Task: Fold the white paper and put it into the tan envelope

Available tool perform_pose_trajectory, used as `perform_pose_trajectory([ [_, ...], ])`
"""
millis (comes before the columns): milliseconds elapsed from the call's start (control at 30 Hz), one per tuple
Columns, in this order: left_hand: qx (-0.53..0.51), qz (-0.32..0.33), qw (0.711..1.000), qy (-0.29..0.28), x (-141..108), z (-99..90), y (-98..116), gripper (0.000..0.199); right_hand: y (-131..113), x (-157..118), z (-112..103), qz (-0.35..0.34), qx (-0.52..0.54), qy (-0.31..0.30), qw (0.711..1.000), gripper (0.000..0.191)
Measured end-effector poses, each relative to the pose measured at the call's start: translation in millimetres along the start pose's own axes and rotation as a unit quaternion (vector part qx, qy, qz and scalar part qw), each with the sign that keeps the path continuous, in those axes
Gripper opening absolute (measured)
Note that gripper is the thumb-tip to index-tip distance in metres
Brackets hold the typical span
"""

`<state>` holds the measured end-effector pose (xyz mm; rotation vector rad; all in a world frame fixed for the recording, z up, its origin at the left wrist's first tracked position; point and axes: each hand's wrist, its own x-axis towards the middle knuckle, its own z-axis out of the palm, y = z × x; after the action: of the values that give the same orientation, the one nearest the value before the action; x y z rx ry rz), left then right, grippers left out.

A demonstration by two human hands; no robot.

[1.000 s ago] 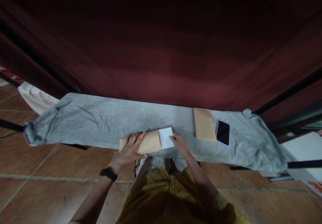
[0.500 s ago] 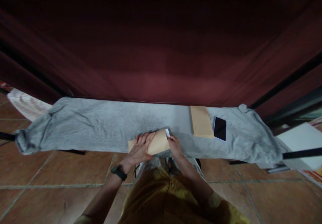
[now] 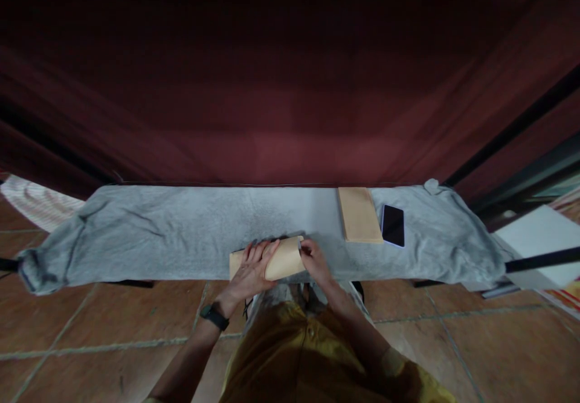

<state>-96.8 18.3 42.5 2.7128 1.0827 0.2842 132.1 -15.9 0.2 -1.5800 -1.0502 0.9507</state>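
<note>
A brown paper envelope (image 3: 286, 259) lies at the front edge of the grey cloth, its body bowed up and its open end to the right. Across its left part is my left hand (image 3: 254, 269), fingers over the top and thumb along the near side, gripping it. My right hand (image 3: 315, 262) is at the open end, fingers curled and pinched at the mouth. Only a sliver of white paper (image 3: 299, 245) shows there beside the fingertips; the rest is hidden inside the envelope or behind the fingers.
A stack of brown envelopes (image 3: 360, 216) lies right of my hands on the grey cloth (image 3: 181, 228), with a phone (image 3: 393, 225) beside it. A dark red panel (image 3: 281, 143) rises behind. A white board (image 3: 539, 243) is at the far right, above the tiled floor (image 3: 136, 312).
The white paper's corner that stuck out of the envelope has gone mostly inside. My right fingers have moved closer to the mouth. My left hand keeps its place; the view has shifted slightly.
</note>
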Motion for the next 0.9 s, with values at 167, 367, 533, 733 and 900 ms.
perform_pose_trajectory([
  [167,0.004,0.016,1.0,-0.021,4,-7.7,-3,0.112,-4,0,-7,0.072,0.08,-0.001,0.994,0.026],
  [367,0.003,0.013,1.0,0.011,19,-17.0,-2,0.107,-10,6,-10,0.102,0.156,0.006,0.983,0.024],
  [533,-0.134,-0.155,0.959,0.195,14,0.3,19,0.087,-8,13,-3,0.112,0.184,0.072,0.974,0.026],
  [733,-0.562,-0.396,0.677,0.263,11,39.9,56,0.062,-3,10,10,0.118,0.206,0.105,0.966,0.027],
  [900,-0.734,-0.407,0.514,0.179,33,38.5,76,0.044,-6,-1,14,0.108,0.22,0.092,0.965,0.031],
])
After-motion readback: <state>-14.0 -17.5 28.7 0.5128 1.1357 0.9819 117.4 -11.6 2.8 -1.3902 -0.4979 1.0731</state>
